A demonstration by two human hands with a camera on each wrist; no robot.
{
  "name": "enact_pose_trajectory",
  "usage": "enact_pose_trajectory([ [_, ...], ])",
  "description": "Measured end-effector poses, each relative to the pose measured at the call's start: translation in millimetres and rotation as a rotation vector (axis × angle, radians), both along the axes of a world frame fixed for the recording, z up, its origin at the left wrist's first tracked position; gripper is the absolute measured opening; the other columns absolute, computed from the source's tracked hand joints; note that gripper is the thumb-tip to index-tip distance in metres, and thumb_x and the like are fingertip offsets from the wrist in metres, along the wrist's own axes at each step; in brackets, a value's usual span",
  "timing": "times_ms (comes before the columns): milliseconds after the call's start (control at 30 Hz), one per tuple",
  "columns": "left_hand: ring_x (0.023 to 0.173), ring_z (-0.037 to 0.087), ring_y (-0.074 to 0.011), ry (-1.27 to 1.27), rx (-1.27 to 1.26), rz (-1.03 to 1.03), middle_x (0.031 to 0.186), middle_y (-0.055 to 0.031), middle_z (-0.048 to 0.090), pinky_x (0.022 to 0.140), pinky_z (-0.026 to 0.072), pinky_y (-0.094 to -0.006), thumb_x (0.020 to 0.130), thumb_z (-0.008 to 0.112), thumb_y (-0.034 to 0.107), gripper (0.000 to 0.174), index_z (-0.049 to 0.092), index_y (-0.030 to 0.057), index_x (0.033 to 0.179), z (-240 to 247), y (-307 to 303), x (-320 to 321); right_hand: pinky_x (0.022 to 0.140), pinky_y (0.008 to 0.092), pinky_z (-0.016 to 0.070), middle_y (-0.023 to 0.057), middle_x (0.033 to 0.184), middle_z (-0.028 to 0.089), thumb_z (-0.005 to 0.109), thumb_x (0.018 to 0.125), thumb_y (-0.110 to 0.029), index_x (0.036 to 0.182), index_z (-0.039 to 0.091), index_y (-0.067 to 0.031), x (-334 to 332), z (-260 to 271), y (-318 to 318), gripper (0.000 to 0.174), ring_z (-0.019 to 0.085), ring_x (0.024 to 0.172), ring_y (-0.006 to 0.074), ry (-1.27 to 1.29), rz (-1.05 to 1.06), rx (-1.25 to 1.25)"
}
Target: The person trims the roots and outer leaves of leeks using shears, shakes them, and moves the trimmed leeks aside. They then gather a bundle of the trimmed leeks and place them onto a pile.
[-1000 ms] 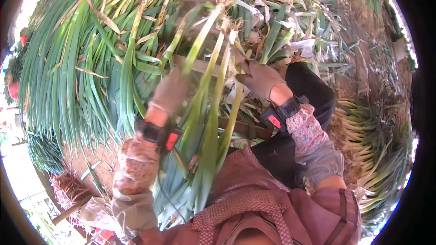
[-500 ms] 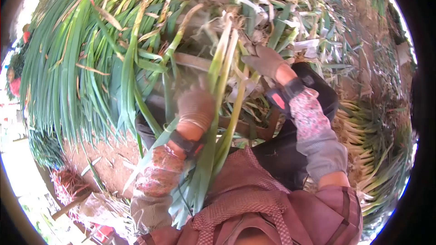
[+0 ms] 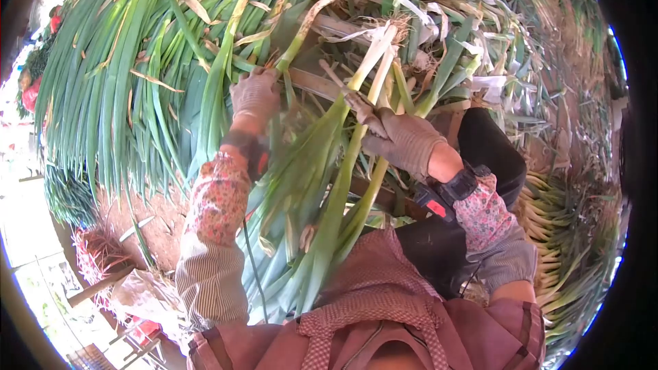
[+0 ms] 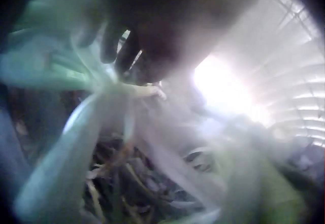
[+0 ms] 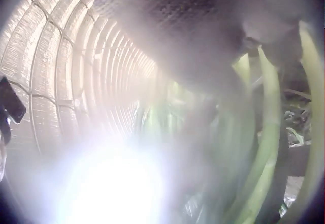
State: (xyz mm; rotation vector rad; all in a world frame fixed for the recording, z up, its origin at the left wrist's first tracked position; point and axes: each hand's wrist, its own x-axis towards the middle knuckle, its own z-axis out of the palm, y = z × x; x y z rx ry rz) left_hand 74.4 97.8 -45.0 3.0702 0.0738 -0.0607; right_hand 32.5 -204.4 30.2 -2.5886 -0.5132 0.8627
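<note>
My gloved left hand (image 3: pixel 255 99) reaches over the near edge of a pile of long green onions (image 3: pixel 113 106), its fingertips at a stalk (image 3: pixel 296 44). In the left wrist view, its dark, spread fingers (image 4: pixel 124 56) hang over pale leaves (image 4: pixel 63 158). My gloved right hand (image 3: pixel 406 140) grips a few onion stalks (image 3: pixel 358 140), their white rooted ends (image 3: pixel 379 44) pointing away. A thin brown stick-like piece (image 3: pixel 340 82) extends from its fingers. Blur covers much of the right wrist view, where green stalks (image 5: pixel 264 168) pass beside the glove (image 5: pixel 188 36).
Wooden slats (image 3: pixel 319 85) lie beneath the onions. Loose peelings and trimmed leaves (image 3: pixel 480 62) cover the back right. A row of pale-stalked onions (image 3: pixel 548 233) lies at the right. Bare soil (image 3: pixel 161 233) and a plastic bag (image 3: pixel 147 294) are at the left.
My left hand first swept toward me and right along the leaves, then moved back up and left to the pile. My right hand has come slightly nearer, over the held stalks.
</note>
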Motion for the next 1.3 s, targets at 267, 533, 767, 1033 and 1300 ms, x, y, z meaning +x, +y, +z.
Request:
enact_pose_trajectory([
  [267,0.105,0.062,-0.03,-0.017,0.301,0.042,0.109,-0.0079,0.065,0.085,0.0413,-0.0515,0.085,0.058,0.021,0.023,0.071,0.0138,0.103,-36,-6,35,0.074,0.05,0.0493,0.0259,0.08,0.064,0.059,0.089,-0.046,0.106,0.055,0.0039,9,17,24,0.052,0.064,0.079,0.0443,0.007,0.114,-0.016],
  [533,0.095,0.069,-0.0333,0.068,0.089,0.051,0.104,-0.0133,0.071,0.085,0.0496,-0.0495,0.083,0.06,0.037,0.036,0.069,0.0146,0.11,7,-7,27,0.073,0.0506,0.0493,0.0251,0.08,0.064,0.059,0.09,-0.046,0.106,0.054,0.0022,3,22,22,0.051,0.064,0.079,0.044,-0.047,0.105,0.049],
  [767,0.089,0.07,-0.0355,0.115,0.004,0.051,0.095,-0.0147,0.073,0.083,0.0514,-0.0468,0.085,0.063,0.045,0.044,0.064,0.0127,0.115,51,-30,24,0.083,0.0478,0.0514,0.0245,0.102,0.065,0.047,0.096,-0.044,0.108,0.062,-0.0044,-21,56,13,0.044,0.066,0.09,0.0419,0.008,0.125,0.017],
  [1033,0.096,0.07,-0.0321,0.141,-0.099,0.189,0.101,-0.0145,0.072,0.086,0.0504,-0.0455,0.079,0.074,0.044,0.049,0.06,0.0118,0.113,13,-41,8,0.082,0.0476,0.0522,0.0236,0.103,0.065,0.049,0.096,-0.042,0.107,0.058,0.0076,-12,30,20,0.052,0.067,0.089,0.041,0.011,0.234,-0.114],
  [1300,0.102,0.068,-0.0301,0.157,-0.128,0.171,0.108,-0.0127,0.069,0.086,0.0516,-0.046,0.077,0.076,0.036,0.05,0.06,0.0116,0.118,18,-32,5,0.077,0.0498,0.0503,0.0243,0.088,0.065,0.056,0.091,-0.048,0.104,0.057,0.0018,2,42,37,0.051,0.064,0.082,0.0438,-0.025,0.271,-0.153],
])
